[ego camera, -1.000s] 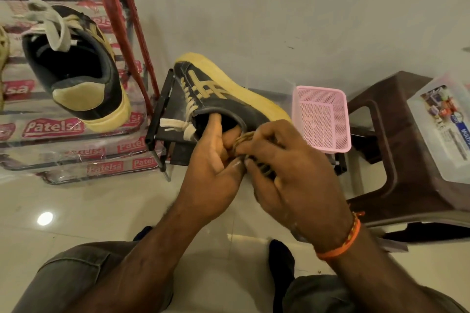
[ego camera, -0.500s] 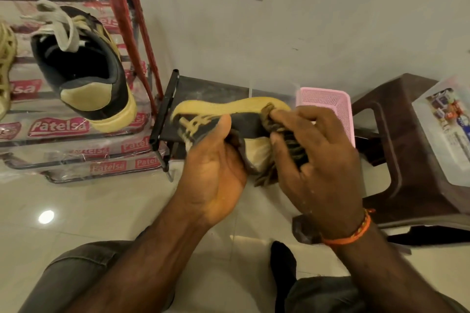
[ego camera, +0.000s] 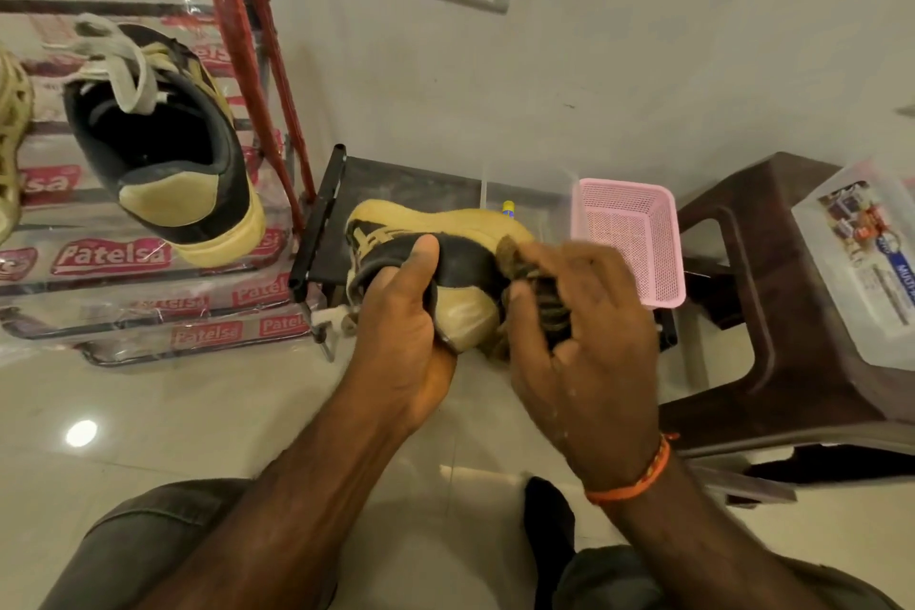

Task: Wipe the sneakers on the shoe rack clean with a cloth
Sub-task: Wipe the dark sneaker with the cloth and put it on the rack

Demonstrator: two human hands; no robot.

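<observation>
Wiping goes on at the heel of the sneaker [ego camera: 460, 258], a black shoe with a tan sole and tan heel patch, held in the air in front of the person's knees, above the pale tiled floor [ego camera: 148, 411] and just before a low black stand [ego camera: 317, 233]. The left hand [ego camera: 401, 327] carries it, its grip curled round the collar with the thumb laid along the black side and the fingers apparently tucked inside the opening. The right hand [ego camera: 584, 337] has its grip bunched round a dark brownish cloth [ego camera: 534, 292], pressing it against the rear of the shoe; the hand is blurred, so the exact fingers on the cloth cannot be told. The sneaker looks light enough for one hand, stiff along the rubber sole but soft at the upper and collar, so I judge the collar or the sole edge to be the firm places to take hold, while the smooth heel patch may slip under a damp cloth. The cloth is limp and will fold wherever it is squeezed. A second sneaker [ego camera: 163, 149] of the same pair rests tilted, heel outward, on the shoe rack [ego camera: 148, 282] to the left, its shelves wrapped in printed plastic. To the right stand a pink mesh basket [ego camera: 629, 238] and a brown plastic stool [ego camera: 772, 312] carrying a clear lidded box [ego camera: 861, 263].
</observation>
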